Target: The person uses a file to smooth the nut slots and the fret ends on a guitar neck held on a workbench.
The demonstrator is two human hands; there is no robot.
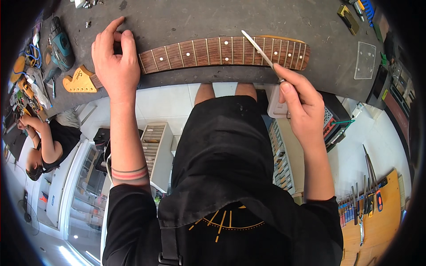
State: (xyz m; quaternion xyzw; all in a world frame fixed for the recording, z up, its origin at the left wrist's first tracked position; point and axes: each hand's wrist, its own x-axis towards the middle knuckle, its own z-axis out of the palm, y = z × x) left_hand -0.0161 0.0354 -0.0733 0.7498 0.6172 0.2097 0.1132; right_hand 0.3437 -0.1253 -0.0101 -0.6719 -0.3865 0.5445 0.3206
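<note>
A guitar neck (199, 54) lies across the workbench, its dark fretboard with pale dots facing up. Its light wooden headstock (81, 82) points left. Over the neck, next to the headstock, is my left hand (116, 66), with index finger and thumb stretched out and apart; the other fingers are partly hidden. My right hand (304, 99) pinches a slim metal file (259, 49) between thumb and index finger. The file slants up and left across the upper frets, its rounded tip near the neck's far edge. Whether it touches the frets, I cannot tell.
A teal cordless drill (60, 46) and mixed tools crowd the left of the dark workbench (177, 20). A brass-coloured block (348, 20) and a clear plastic plate (365, 60) lie at the right. Another person (53, 142) works at the far left.
</note>
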